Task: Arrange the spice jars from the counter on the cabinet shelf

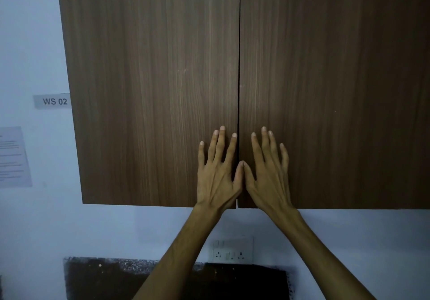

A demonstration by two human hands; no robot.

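Note:
A brown wood-grain wall cabinet fills most of the view, its left door (151, 90) and right door (332, 90) both closed with a thin gap between them. My left hand (217, 174) lies flat on the left door near its lower inner corner, fingers spread. My right hand (267, 174) lies flat on the right door beside it, fingers spread. The two thumbs touch at the gap. Neither hand holds anything. The shelf is hidden behind the doors. No spice jars are in view.
A dark speckled counter (104, 276) runs along the bottom below the cabinet. A white switch and socket plate (232, 249) sits on the wall under the doors. On the left wall are a "WS 02" label (54, 101) and a printed sheet (14, 157).

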